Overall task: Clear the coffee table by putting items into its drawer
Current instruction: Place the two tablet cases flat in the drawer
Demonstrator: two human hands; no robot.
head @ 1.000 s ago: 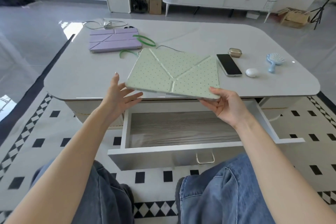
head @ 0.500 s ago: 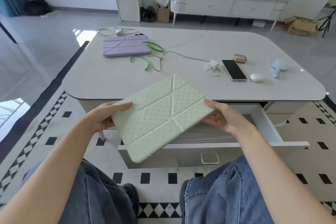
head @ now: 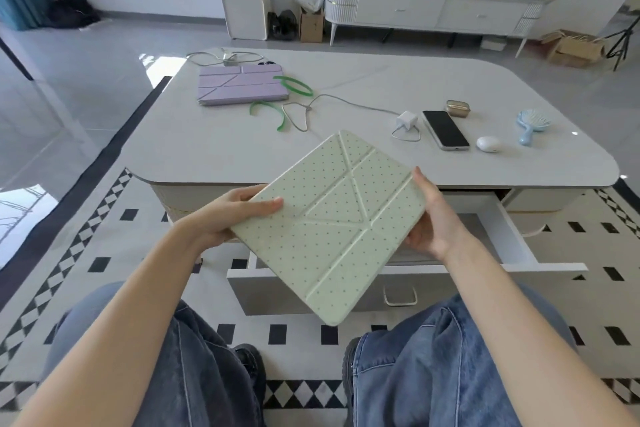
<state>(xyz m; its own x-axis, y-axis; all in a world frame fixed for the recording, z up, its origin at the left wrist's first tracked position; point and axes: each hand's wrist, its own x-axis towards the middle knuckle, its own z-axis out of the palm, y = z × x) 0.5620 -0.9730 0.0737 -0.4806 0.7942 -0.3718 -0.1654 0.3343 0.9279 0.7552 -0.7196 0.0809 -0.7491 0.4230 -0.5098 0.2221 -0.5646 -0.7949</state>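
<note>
A pale green dotted tablet case (head: pixel 329 225) hangs tilted in the air over the open drawer (head: pixel 512 239) of the white coffee table (head: pixel 207 149). My left hand (head: pixel 228 215) grips its left edge, thumb on top. My right hand (head: pixel 433 218) holds its right edge, fingers underneath. On the tabletop lie a purple tablet case (head: pixel 240 85), a white charger with cable (head: pixel 406 121), a black phone (head: pixel 445 130), a gold earbud case (head: pixel 457 108), a white earbud case (head: pixel 488 143) and a blue hairbrush (head: pixel 533 121). The case hides most of the drawer's inside.
Green bands (head: pixel 292 86) and a second cable (head: pixel 221 57) lie by the purple case. My knees in jeans sit just before the drawer front (head: pixel 398 295). A white sideboard (head: pixel 436 10) and cardboard boxes (head: pixel 571 48) stand beyond the table.
The green case came off the tabletop toward me, uncovering the charger and cable. It now hangs lower and turned, over the drawer. My left hand has taken hold of its edge.
</note>
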